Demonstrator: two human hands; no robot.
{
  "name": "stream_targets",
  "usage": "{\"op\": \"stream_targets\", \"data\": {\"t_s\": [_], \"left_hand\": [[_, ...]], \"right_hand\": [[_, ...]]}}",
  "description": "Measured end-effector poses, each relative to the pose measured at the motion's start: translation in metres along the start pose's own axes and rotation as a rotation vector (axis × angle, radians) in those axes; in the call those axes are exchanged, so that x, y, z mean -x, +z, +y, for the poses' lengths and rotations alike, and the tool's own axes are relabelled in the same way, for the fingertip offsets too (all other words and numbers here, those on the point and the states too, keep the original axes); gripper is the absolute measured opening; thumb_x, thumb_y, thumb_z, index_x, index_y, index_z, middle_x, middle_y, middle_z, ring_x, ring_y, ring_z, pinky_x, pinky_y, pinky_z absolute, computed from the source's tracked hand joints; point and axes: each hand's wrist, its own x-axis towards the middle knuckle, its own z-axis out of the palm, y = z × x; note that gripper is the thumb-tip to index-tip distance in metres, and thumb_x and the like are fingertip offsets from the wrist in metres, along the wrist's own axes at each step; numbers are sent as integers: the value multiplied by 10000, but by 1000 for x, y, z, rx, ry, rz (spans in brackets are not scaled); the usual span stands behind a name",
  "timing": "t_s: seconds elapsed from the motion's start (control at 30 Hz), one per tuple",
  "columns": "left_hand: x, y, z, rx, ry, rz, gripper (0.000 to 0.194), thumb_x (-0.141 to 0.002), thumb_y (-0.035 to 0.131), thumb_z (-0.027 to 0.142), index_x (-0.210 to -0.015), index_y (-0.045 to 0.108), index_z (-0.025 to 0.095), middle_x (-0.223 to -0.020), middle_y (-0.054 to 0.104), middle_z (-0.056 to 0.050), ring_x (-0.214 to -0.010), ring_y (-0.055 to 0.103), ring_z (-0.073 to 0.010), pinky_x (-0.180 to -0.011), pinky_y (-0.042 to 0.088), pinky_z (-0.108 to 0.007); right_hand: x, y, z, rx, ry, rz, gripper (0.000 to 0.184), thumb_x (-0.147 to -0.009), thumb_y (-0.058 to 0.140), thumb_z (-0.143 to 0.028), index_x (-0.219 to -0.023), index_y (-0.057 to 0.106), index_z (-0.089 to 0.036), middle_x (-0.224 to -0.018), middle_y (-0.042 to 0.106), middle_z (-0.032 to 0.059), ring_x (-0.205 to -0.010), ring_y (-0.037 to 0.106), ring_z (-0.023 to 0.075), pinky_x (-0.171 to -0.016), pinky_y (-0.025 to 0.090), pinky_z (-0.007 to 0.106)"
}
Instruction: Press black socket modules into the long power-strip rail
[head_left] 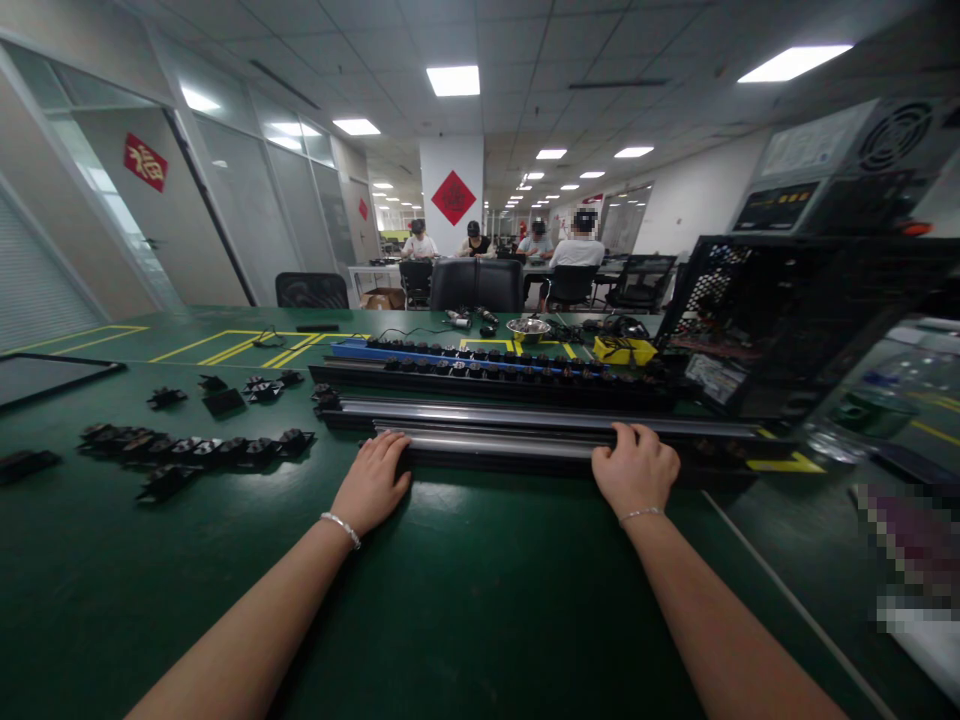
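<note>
A long dark rail with a shiny silver strip along its top [502,447] lies crosswise on the green table, directly before me. Near its left end, my left hand [373,485] has its fingers curled over the rail. Further right, my right hand [637,468] grips the same rail from above, thumb on the near side. Just behind lies a second similar rail [525,412], parallel to the first. Beyond that, a row of small black parts [480,370] runs along a blue strip [360,350]. The undersides of both hands are hidden.
Several small black parts [202,450] lie in a row at left, near a dark flat panel [52,380]. An open computer case [795,320] stands at right. A metal bowl [528,328] and yellow box [625,350] sit at the back. Several people sit at far tables.
</note>
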Motion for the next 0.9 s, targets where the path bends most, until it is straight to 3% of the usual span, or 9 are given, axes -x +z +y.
{"op": "stream_targets", "data": {"t_s": [0.9], "left_hand": [[0,2,-1,-7,-6,-1,467,-774,502,270,-1222,472,140,-1279,522,-130,-1261,394,-272,-1083,288,-460]], "right_hand": [[2,-10,-16,-43,-87,-26,389,-754,430,-201,-1087,609,-109,-1103,617,120,-893,539,250,-948,295,413]]}}
